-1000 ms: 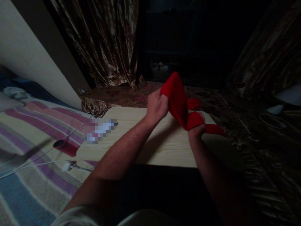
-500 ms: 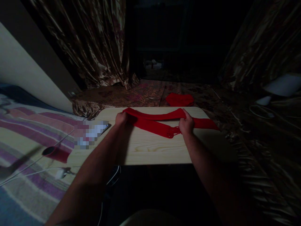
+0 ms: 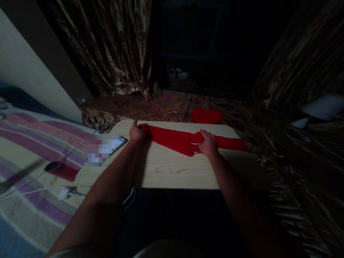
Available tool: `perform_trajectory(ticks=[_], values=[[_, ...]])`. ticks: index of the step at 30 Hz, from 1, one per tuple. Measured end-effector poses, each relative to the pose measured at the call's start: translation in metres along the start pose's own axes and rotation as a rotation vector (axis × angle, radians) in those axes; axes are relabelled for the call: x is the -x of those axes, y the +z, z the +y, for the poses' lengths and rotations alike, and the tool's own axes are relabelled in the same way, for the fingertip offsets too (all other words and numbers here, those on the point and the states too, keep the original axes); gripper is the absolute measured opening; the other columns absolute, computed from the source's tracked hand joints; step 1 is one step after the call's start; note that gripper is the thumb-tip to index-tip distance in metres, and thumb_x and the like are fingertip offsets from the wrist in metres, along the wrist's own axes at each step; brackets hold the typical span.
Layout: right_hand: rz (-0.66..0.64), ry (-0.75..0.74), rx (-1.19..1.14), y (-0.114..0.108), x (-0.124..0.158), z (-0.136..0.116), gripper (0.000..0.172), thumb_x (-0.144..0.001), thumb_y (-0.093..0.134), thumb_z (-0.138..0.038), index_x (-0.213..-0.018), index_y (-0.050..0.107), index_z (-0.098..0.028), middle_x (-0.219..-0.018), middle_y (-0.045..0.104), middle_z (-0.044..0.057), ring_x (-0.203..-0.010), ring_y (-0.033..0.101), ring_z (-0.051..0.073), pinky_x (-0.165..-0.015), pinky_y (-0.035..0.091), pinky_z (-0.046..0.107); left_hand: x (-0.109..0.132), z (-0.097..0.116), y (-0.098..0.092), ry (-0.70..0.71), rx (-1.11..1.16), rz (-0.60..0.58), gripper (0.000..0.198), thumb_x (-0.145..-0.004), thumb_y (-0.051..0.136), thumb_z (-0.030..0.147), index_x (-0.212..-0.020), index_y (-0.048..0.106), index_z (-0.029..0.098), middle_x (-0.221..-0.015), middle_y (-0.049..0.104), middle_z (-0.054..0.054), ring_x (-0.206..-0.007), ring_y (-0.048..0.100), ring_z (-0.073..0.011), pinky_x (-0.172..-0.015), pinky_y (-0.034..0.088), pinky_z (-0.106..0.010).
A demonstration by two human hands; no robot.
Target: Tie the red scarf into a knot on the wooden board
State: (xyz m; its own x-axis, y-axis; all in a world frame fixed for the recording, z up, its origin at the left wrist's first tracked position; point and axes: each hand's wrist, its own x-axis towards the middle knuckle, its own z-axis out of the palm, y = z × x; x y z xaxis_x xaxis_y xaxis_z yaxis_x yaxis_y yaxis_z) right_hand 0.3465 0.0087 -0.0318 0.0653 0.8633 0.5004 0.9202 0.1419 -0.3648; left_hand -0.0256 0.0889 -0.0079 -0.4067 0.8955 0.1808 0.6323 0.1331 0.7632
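Note:
A long red scarf (image 3: 172, 139) with a loose fringe lies across the pale wooden table (image 3: 172, 172), doubled back on itself. My left hand (image 3: 137, 132) is closed around the folded end at the left, which it keeps slightly raised. Toward the right, my right hand (image 3: 208, 142) grips the scarf just beside the fringe, its fingers bent over the cloth. Past that hand, a single length of scarf runs over the table's right edge. The undersides of both hands are hidden.
A phone (image 3: 116, 146) lies by the table's left edge. Left of it are a dark red cup-like object (image 3: 63, 171), white cables and a striped bedspread (image 3: 32, 150). Another red cloth (image 3: 206, 115) sits beyond the far edge. A white lamp-like object (image 3: 322, 107) stands right.
The upper layer, which sagged between my hands, now lies flat over the lower one. My right hand has moved slightly left and down onto the scarf.

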Motion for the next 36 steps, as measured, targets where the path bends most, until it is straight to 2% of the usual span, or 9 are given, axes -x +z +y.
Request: perform_trajectory(ticks=[2, 6, 10, 14, 18, 25, 29, 33, 36], values=[[0.014, -0.085, -0.005, -0.006, 0.003, -0.014, 0.071, -0.072, 0.061, -0.010, -0.143, 0.062, -0.016, -0.151, 0.058, 0.014, -0.138, 0.050, 0.033, -0.115, 0.041, 0.051, 0.013, 0.002, -0.004, 0.139, -0.149, 0.020, 0.071, -0.083, 0.070, 0.025, -0.153, 0.054, 0.021, -0.139, 0.065, -0.020, -0.119, 0.066, -0.0339, -0.099, 0.051, -0.043], [-0.128, -0.323, -0.037, -0.026, 0.012, -0.052, 0.047, -0.083, 0.063, -0.020, -0.129, 0.069, -0.019, -0.137, 0.066, 0.012, -0.128, 0.056, 0.028, -0.113, 0.042, 0.042, 0.031, 0.007, -0.003, 0.459, -0.398, 0.024, 0.054, -0.085, 0.071, 0.029, -0.139, 0.069, 0.028, -0.162, 0.045, -0.015, -0.147, 0.038, -0.0399, -0.116, 0.033, -0.053], [-0.434, -0.413, 0.121, -0.040, 0.023, -0.085, 0.025, -0.094, 0.059, -0.029, -0.114, 0.073, -0.021, -0.118, 0.072, 0.010, -0.113, 0.062, 0.025, -0.101, 0.047, 0.036, 0.033, 0.012, 0.001, 0.595, -0.456, -0.105, 0.047, -0.083, 0.072, 0.036, -0.129, 0.075, 0.030, -0.152, 0.058, -0.011, -0.141, 0.043, -0.0385, -0.113, 0.034, -0.052], [-0.556, -0.379, 0.244, -0.051, 0.029, -0.098, 0.024, -0.091, 0.053, -0.013, -0.100, 0.073, -0.022, -0.111, 0.074, 0.008, -0.104, 0.066, 0.022, -0.088, 0.047, 0.030, 0.030, 0.012, 0.001, 0.543, -0.455, -0.109, 0.041, -0.085, 0.064, 0.033, -0.122, 0.079, 0.023, -0.133, 0.071, -0.014, -0.125, 0.055, -0.0385, -0.100, 0.041, -0.048], [-0.742, -0.382, 0.202, -0.073, 0.033, -0.088, 0.021, -0.083, 0.058, -0.012, -0.090, 0.073, -0.024, -0.096, 0.076, 0.004, -0.090, 0.068, 0.020, -0.075, 0.043, 0.028, 0.028, 0.009, 0.000, 0.495, -0.435, -0.075, 0.040, -0.087, 0.056, 0.027, -0.119, 0.080, 0.020, -0.121, 0.076, -0.015, -0.115, 0.063, -0.0349, -0.095, 0.046, -0.041], [-1.148, -0.191, 0.120, -0.116, 0.039, -0.055, 0.022, -0.064, 0.065, -0.009, -0.081, 0.071, -0.022, -0.075, 0.070, -0.002, -0.064, 0.058, 0.013, -0.056, 0.032, 0.023, 0.023, 0.010, 0.005, 0.155, -0.160, 0.011, 0.043, -0.086, 0.056, 0.030, -0.119, 0.079, 0.017, -0.114, 0.079, -0.016, -0.106, 0.072, -0.0322, -0.090, 0.052, -0.035], [-1.144, -0.167, 0.113, -0.125, 0.042, -0.062, 0.021, -0.064, 0.066, -0.009, -0.080, 0.069, -0.022, -0.071, 0.068, -0.003, -0.060, 0.054, 0.012, -0.055, 0.030, 0.023, 0.017, 0.008, 0.008, -0.040, -0.008, 0.057, 0.041, -0.084, 0.055, 0.028, -0.112, 0.080, 0.012, -0.106, 0.079, -0.019, -0.102, 0.073, -0.0312, -0.088, 0.054, -0.035], [-1.133, -0.192, 0.011, -0.119, 0.037, -0.067, 0.007, -0.074, 0.072, -0.021, -0.081, 0.071, -0.021, -0.075, 0.071, -0.002, -0.066, 0.059, 0.013, -0.059, 0.036, 0.023, 0.012, 0.000, 0.009, -0.018, 0.006, 0.054, 0.039, -0.081, 0.056, 0.025, -0.109, 0.080, 0.013, -0.107, 0.079, -0.019, -0.103, 0.073, -0.0312, -0.090, 0.054, -0.035], [-0.880, -0.164, 0.050, -0.105, 0.028, -0.056, 0.015, -0.085, 0.070, -0.035, -0.086, 0.073, -0.021, -0.084, 0.075, 0.002, -0.075, 0.065, 0.017, -0.065, 0.044, 0.026, 0.008, -0.006, 0.009, -0.012, 0.017, 0.056, 0.040, -0.079, 0.056, 0.025, -0.109, 0.080, 0.013, -0.108, 0.079, -0.019, -0.104, 0.073, -0.0314, -0.091, 0.055, -0.034]])
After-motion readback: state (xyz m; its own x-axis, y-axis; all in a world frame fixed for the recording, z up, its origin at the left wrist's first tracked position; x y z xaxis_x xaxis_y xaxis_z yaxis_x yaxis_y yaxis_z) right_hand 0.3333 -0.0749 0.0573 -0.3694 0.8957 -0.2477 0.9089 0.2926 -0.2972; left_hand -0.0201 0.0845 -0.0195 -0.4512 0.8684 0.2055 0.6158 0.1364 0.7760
